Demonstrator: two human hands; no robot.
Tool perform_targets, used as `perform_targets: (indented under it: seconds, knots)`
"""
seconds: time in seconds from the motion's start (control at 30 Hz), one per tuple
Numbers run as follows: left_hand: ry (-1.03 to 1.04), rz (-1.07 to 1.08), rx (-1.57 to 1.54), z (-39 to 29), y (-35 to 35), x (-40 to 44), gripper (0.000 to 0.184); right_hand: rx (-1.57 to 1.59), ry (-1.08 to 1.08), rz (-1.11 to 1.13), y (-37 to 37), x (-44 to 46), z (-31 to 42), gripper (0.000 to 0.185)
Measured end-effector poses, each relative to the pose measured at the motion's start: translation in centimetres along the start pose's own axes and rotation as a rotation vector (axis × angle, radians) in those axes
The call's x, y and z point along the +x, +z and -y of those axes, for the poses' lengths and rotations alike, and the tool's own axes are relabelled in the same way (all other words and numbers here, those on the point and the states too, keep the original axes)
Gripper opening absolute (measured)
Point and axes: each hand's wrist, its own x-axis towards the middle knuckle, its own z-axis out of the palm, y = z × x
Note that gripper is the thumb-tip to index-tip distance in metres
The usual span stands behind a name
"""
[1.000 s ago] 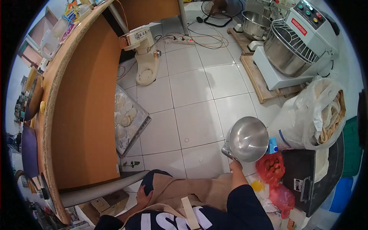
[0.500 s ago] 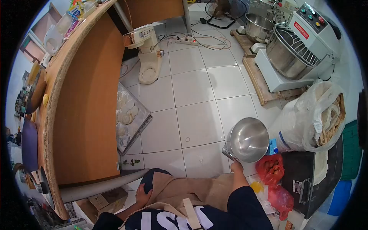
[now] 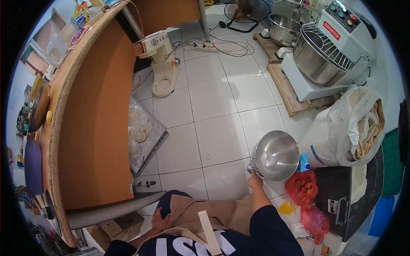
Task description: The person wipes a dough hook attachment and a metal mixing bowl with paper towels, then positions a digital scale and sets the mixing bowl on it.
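Note:
A shiny steel bowl (image 3: pixel 277 155) stands on the tiled floor at the lower right, with a metal handle on its near left side. My right hand (image 3: pixel 255 181) is at this handle, its fingers closed round it and partly hiding it. My left hand (image 3: pixel 160 220) lies on my left knee with its fingers apart and nothing in it. Beside the bowl are a blue carton (image 3: pixel 303 162) and a red bag (image 3: pixel 302 187) of round brownish items. A second red bag (image 3: pixel 315 222) and a yellow item (image 3: pixel 287 208) lie nearer to me.
A large mixer (image 3: pixel 326 53) stands on a wooden pallet at the right, above a big plastic sack (image 3: pixel 337 132). At the left are a wooden table (image 3: pixel 94 115) and a floured tray (image 3: pixel 147 147) with dough rounds. A smaller mixer (image 3: pixel 163 64) and cables are farther back.
My right hand has shifted left and slightly up along the bowl's handle, covering more of it. The bowl and my left hand have stayed in place. The camera view has shifted slightly.

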Motion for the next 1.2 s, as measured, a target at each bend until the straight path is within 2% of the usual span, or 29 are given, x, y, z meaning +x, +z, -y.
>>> perform_targets:
  seconds: [0.1,0.2,0.27,0.33,0.37,0.47,0.5,0.6,0.67,0.8,0.87,0.97,1.07,1.13,1.2]
  knots:
    - [0.123,-0.044,0.012,0.9,0.3,0.3,0.070,0.020,0.083,0.050,0.3,1.0,1.1,0.064]
    - [0.064,0.024,0.002,0.0,-0.6,0.3,0.069,-0.065,0.070,0.060,-0.4,0.1,1.1,0.063]
    - [0.082,0.032,-0.013,0.1,-0.4,0.6,0.069,0.000,0.023,0.065,2.5,4.0,-0.4,0.064]
    - [0.080,0.010,-0.001,0.3,-0.1,0.8,0.068,0.009,-0.117,0.093,1.2,3.7,0.7,0.066]
    - [0.066,-0.010,0.021,0.4,0.1,0.6,0.068,-0.016,-0.231,0.125,-0.3,1.4,3.3,0.067]
    - [0.116,-0.059,0.042,1.1,0.9,1.2,0.068,0.305,-0.759,0.220,-0.7,-7.1,13.0,0.077]
    - [0.147,-0.072,0.046,1.6,1.2,1.0,0.068,0.321,-0.930,0.379,-3.9,-12.8,16.5,0.076]
    - [0.136,-0.011,-0.001,0.2,0.1,0.9,0.069,0.310,-1.494,0.242,-6.6,-23.9,22.2,0.074]
    - [0.071,0.026,-0.072,-1.0,-0.7,0.5,0.070,0.286,-1.551,0.429,-7.1,-27.2,24.1,0.071]
    - [0.092,-0.055,-0.085,0.1,0.6,0.6,0.071,0.145,-1.541,0.500,-7.6,-29.2,24.3,0.073]
    - [0.061,-0.004,-0.050,0.7,0.6,0.7,0.071,0.099,-1.493,0.474,-7.2,-29.0,23.2,0.072]
    - [0.038,0.011,-0.024,0.7,0.5,0.5,0.071,0.015,-1.321,0.543,-4.5,-27.0,21.2,0.069]
    - [0.011,0.003,-0.028,0.7,0.6,0.8,0.070,0.139,-1.183,0.514,-2.6,-24.6,18.0,0.066]
    - [-0.004,-0.005,-0.044,0.4,0.6,0.7,0.069,0.047,-1.158,0.309,2.3,-19.9,14.6,0.063]
    - [-0.009,-0.021,-0.067,-0.2,0.3,0.3,0.068,-0.189,-0.935,0.293,4.2,-16.1,11.1,0.065]
